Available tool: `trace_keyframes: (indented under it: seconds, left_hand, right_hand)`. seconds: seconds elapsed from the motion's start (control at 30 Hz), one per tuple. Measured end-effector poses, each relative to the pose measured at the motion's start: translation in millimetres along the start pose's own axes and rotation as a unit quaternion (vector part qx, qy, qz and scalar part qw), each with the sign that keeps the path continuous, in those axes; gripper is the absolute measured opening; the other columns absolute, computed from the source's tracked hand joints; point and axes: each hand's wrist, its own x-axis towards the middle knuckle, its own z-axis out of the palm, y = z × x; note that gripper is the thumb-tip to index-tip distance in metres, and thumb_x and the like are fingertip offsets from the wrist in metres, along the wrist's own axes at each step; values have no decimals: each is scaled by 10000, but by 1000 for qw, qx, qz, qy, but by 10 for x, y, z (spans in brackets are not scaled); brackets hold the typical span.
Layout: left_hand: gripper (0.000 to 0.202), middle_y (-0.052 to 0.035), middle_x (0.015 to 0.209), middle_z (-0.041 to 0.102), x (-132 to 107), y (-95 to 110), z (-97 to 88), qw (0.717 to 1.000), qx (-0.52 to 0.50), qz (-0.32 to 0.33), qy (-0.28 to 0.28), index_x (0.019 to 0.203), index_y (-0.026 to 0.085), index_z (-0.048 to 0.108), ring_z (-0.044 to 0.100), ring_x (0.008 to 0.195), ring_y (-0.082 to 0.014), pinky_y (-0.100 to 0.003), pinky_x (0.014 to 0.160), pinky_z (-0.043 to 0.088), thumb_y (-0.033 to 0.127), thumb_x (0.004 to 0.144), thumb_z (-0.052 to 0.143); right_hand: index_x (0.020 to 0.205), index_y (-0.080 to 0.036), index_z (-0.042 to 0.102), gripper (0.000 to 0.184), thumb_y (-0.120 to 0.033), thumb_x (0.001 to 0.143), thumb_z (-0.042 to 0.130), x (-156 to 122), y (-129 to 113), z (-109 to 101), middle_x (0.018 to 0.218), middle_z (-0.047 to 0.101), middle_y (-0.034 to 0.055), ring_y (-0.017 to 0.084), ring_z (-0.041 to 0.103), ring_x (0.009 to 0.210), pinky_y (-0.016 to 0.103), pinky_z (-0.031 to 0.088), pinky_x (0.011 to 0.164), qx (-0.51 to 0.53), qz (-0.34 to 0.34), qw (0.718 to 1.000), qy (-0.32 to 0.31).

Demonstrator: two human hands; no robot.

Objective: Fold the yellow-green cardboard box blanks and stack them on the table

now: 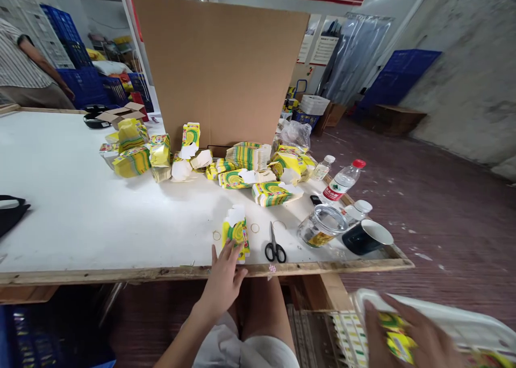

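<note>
Right now your left hand (pixel 226 268) rests at the near edge of the table (pixel 100 217), its fingers loosely spread, their tips on a yellow box (pixel 236 232). That box lies flat just inside the near edge, its white flaps toward the far edge. Your right hand (pixel 433 338) is blurred, down past the table's near right corner, over a white basket (pixel 463 312). Small yellow packets (pixel 399 346) show between its thumb and fingers; you cannot tell whether the fingers grip them or only reach around them.

Scissors (pixel 273 243) lie right of the box, handles toward the near edge. A clear jar (pixel 322 225) and a dark mug (pixel 358 239) sit near the right corner. Toward the far edge, piles of yellow boxes (pixel 268 194) lie before an upright cardboard sheet (pixel 226 72).
</note>
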Motion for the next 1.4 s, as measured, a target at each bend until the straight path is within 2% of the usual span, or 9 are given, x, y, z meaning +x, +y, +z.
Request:
trace_keyframes:
  seconds: [0.1,0.17,0.27,0.37,0.6,0.87,1.03,1.13,1.4]
  left_hand:
    - [581,-124,1484,531,-34,-33,65,999,-22,21,-25,1431,256,454,395,1436,-312,-637,1202,37,129,872,549]
    - [596,-118,1477,544,-53,-30,73,997,-53,33,-36,1439,262,445,428,1416,-311,-638,1203,17,140,868,567]
    - [594,-110,1459,564,-52,-58,32,995,-82,36,-42,1427,255,461,487,1377,-305,-644,1205,14,139,856,577]
    - [538,-99,1400,623,-37,-114,-18,995,-90,34,-31,1389,246,507,552,1320,-288,-628,1214,105,158,862,572]
    - [448,-121,1436,586,-30,-183,6,993,-108,19,34,1374,217,530,472,1389,-280,-562,1238,124,245,927,531]
    - [451,-113,1420,603,-61,-209,75,992,-120,17,32,1348,231,561,489,1375,-300,-577,1209,228,234,897,577]
    - [443,-142,1461,553,-73,-129,4,982,-152,-13,114,1371,206,525,452,1401,-299,-541,1217,231,298,937,541]
    - [522,-148,1497,508,-50,-43,-49,941,-282,-57,178,1382,199,510,413,1424,-307,-494,1194,304,415,914,596]
    - [504,-127,1102,773,-41,156,-133,773,-615,-154,11,1097,187,750,677,1110,-345,-477,1004,503,551,748,765]
  right_hand:
    - [927,-214,714,311,-475,910,546,-111,-352,587,914,736,142,329,654,867,464,477,798,103,18,986,-129]
    - [977,-208,724,338,-474,907,529,-197,-598,1046,968,755,140,334,644,939,481,449,868,139,42,967,-211]
    - [1040,-201,720,328,-437,872,568,-251,-815,1536,919,759,125,336,640,927,478,435,868,152,49,959,-234]
    - [1034,-193,719,303,-401,855,590,-241,-828,1714,787,737,103,333,650,872,466,445,836,161,66,957,-233]
    - [964,-167,719,310,-393,895,520,-312,-698,1668,888,763,114,262,697,796,374,523,735,227,107,933,-258]
    - [886,-218,737,293,-492,825,652,-341,-865,1570,967,723,139,337,594,966,504,430,921,266,129,928,-226]
    - [882,-181,695,353,-524,806,659,-338,-841,1530,819,730,102,258,657,715,393,536,678,347,207,881,-247]
    - [894,-181,684,403,-569,783,673,-328,-840,1440,818,743,94,258,703,745,374,567,674,409,247,841,-256]
    - [932,-199,739,374,-475,695,822,-382,-1001,1239,859,767,79,285,725,801,436,583,782,532,330,712,-320]
